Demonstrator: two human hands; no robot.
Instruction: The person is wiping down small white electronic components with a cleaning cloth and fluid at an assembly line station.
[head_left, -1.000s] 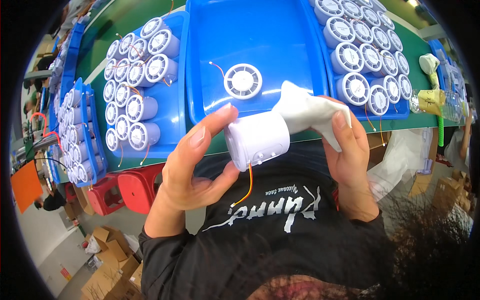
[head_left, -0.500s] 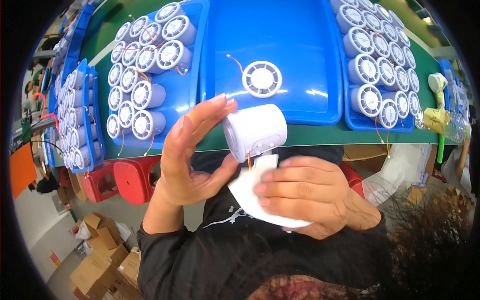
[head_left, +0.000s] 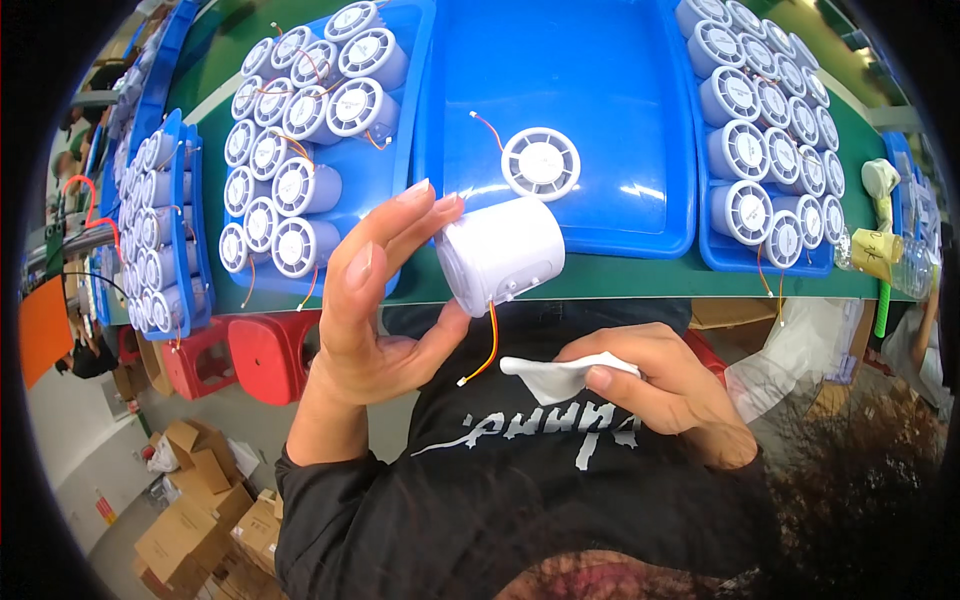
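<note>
Now your right hand (head_left: 668, 385) is drawing its pinched cloth (head_left: 555, 381) clear to five o'clock of the white cylinder (head_left: 512, 248), which your left hand (head_left: 368, 345) is pinching near centre; wiping is seemingly pausing.

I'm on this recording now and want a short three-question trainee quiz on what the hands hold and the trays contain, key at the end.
1. What does the right hand hold?
A) a clear bottle
B) a white cloth
C) a red stool

2. True or false: the left hand holds a white cylinder with coloured wires hanging from it.

3. How many round white units stand in the middle blue tray?

Key:
1. B
2. True
3. One, slotted face up
</note>
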